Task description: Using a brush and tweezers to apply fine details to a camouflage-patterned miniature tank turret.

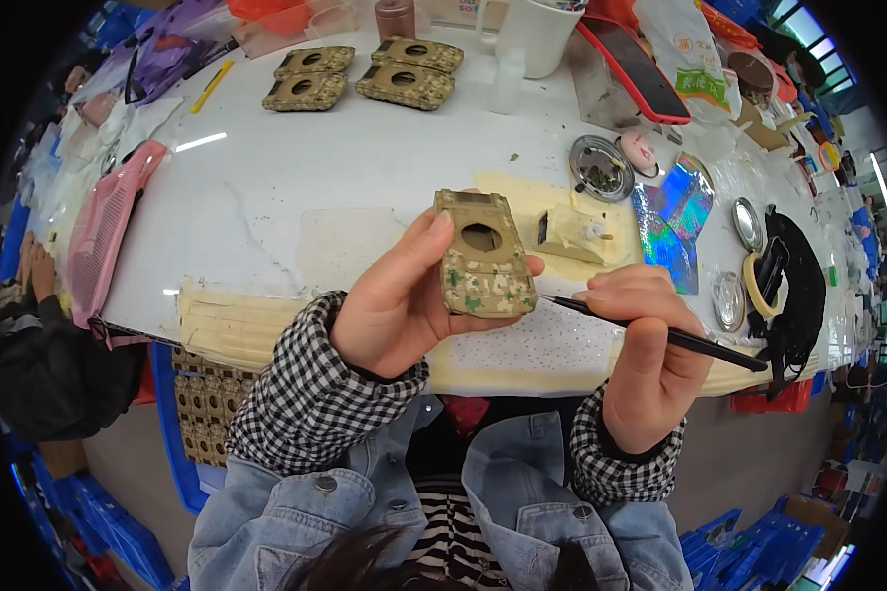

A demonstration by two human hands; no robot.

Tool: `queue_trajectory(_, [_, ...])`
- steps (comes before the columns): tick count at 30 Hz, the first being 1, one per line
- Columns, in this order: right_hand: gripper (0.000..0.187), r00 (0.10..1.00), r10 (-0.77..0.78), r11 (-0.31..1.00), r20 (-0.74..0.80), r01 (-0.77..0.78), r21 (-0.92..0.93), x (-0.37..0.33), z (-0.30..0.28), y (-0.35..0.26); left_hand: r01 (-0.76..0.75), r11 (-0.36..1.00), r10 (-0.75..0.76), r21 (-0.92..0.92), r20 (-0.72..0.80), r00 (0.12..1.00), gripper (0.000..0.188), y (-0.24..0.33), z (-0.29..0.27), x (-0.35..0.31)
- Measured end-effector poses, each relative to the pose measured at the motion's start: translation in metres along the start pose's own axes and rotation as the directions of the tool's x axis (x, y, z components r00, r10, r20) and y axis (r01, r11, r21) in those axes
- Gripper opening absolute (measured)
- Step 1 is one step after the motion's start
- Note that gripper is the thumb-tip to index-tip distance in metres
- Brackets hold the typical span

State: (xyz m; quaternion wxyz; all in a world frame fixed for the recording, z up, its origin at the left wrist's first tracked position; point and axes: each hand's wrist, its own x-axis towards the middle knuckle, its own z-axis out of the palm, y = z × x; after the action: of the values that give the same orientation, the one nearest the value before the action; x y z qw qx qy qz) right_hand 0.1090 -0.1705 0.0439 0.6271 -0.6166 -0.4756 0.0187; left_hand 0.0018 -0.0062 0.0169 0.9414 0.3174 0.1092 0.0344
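Observation:
My left hand point(389, 295) holds a camouflage-patterned toy tank hull point(485, 271), tilted up over the table, its round turret hole showing. The thumb lies along its left edge and fingertips show at its right side. In my right hand point(650, 360), gripped like a pen, are slim black tweezers point(700, 345). Their pointed tip is close to the hull's lower right corner; whether it touches cannot be made out. Just beyond the hull, a cream-coloured block point(572, 234) with a small knob stands on yellowish tape. Under my hands lies a white sheet point(532, 350) speckled with tiny dots.
Several more camouflage hulls point(407, 86) stand at the back. A round dish point(602, 167) with dark bits, shiny holographic foil point(672, 222) and a tape roll point(762, 283) lie right. A red-cased phone point(633, 69) leans near a white mug point(540, 39). Left is a pink mesh basket point(113, 227).

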Motion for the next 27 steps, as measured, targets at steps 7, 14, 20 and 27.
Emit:
queue_trajectory(7, [0.017, 0.994, 0.057, 0.997, 0.097, -0.061, 0.037, 0.012, 0.019, 0.000, -0.025, 0.998, 0.029, -0.054, 0.078, 0.997, 0.043, 0.003, -0.002, -0.004])
queue_trajectory(14, [0.018, 0.994, 0.036, 0.999, 0.101, -0.038, 0.022, 0.012, 0.022, 0.004, -0.036, 0.997, 0.043, -0.074, 0.104, 0.994, 0.043, 0.001, -0.004, -0.004])
queue_trajectory(20, [0.019, 0.994, 0.047, 0.997, 0.096, -0.052, 0.055, 0.011, 0.023, 0.006, -0.028, 0.997, 0.035, -0.074, 0.102, 0.994, 0.043, 0.001, -0.004, -0.003])
queue_trajectory(27, [0.018, 0.994, 0.040, 0.998, 0.104, -0.044, 0.041, 0.012, 0.024, 0.005, -0.031, 0.997, 0.038, -0.066, 0.105, 0.994, 0.043, 0.002, -0.004, -0.003])
